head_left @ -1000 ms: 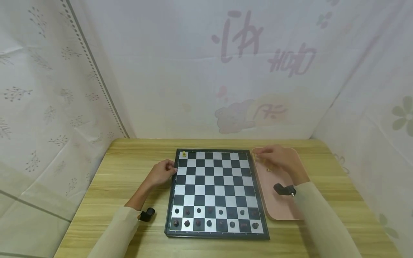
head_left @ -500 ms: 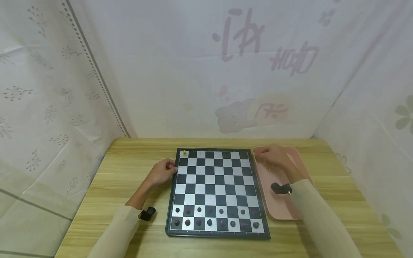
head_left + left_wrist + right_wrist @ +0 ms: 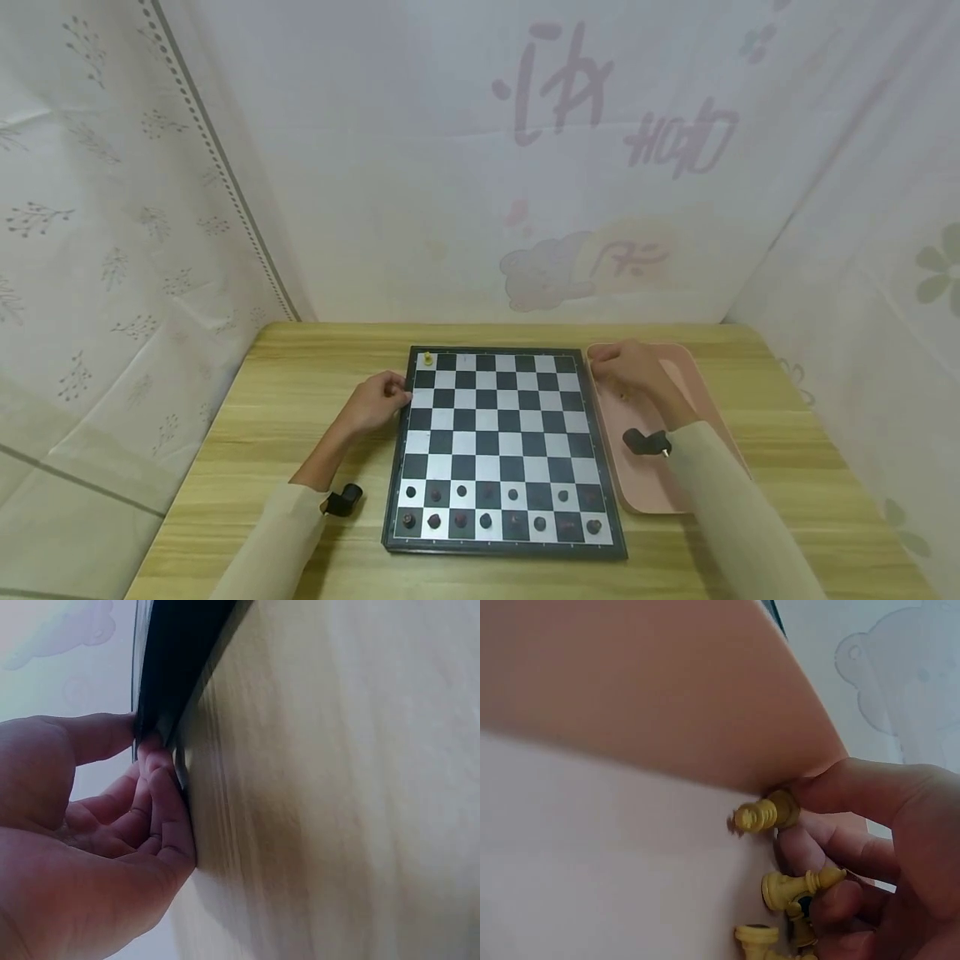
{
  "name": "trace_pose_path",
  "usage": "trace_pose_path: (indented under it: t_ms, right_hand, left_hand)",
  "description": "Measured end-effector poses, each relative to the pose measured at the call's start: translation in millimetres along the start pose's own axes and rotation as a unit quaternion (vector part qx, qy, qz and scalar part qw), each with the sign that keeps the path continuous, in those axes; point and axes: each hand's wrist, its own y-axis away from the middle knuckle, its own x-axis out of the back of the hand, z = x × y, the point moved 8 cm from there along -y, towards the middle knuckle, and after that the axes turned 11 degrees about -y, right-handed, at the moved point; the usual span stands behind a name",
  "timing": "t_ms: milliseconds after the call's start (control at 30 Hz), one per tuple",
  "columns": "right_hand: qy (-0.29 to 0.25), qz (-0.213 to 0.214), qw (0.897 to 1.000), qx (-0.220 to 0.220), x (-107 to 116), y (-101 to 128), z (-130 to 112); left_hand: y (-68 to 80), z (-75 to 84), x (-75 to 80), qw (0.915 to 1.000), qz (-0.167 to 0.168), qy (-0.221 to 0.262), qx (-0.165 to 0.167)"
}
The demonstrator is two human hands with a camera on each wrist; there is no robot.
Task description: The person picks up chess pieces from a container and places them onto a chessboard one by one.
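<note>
My left hand (image 3: 375,402) grips the left edge of a black-and-white chessboard (image 3: 498,421). In the left wrist view, its thumb lies on the upper side of the board's dark rim (image 3: 180,652), fingers curled beneath. Over the far-left part of a pink tray (image 3: 645,492) is my right hand (image 3: 633,367). Its thumb and forefinger pinch a yellow chess piece (image 3: 769,814) with a notched top by the base, close to the tray's wall (image 3: 667,690). A yellow bishop (image 3: 787,891) and other yellow pieces lie against the lower fingers.
One yellow piece (image 3: 428,359) stands on the board's far-left corner square. Several dark chess pieces (image 3: 486,521) fill the two nearest rows. The tray sits along the board's right side on a wooden table (image 3: 315,350); patterned cloth (image 3: 420,208) hangs behind.
My right wrist has shifted slightly left, with its fingers staying at the tray's far-left corner. The left hand and the pieces on the board keep their places.
</note>
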Motion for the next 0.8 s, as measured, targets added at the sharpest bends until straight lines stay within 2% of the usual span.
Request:
trace_pose_path:
  t_ms: [200, 433, 667, 800]
  right_hand:
    - [-0.035, -0.005, 0.999, 0.003, -2.6, -1.5, 4.1]
    - [-0.035, 0.01, 0.999, 0.031, 2.8, 8.8, 4.9]
    - [-0.049, 0.026, 0.998, 0.008, 8.0, 14.1, 10.2]
    - [-0.059, 0.036, 0.998, -0.004, 8.1, 17.1, 9.3]
  left_hand:
    - [-0.1, -2.1, -1.4, 0.9998, -0.01, 0.008, 0.017]
    - [0.5, -1.6, 0.0, 0.9996, -0.021, 0.01, 0.019]
    - [-2.9, 0.6, 2.1, 0.9998, -0.019, 0.0, 0.004]
    - [-3.5, -0.2, 1.9, 0.9997, -0.022, 0.003, 0.006]
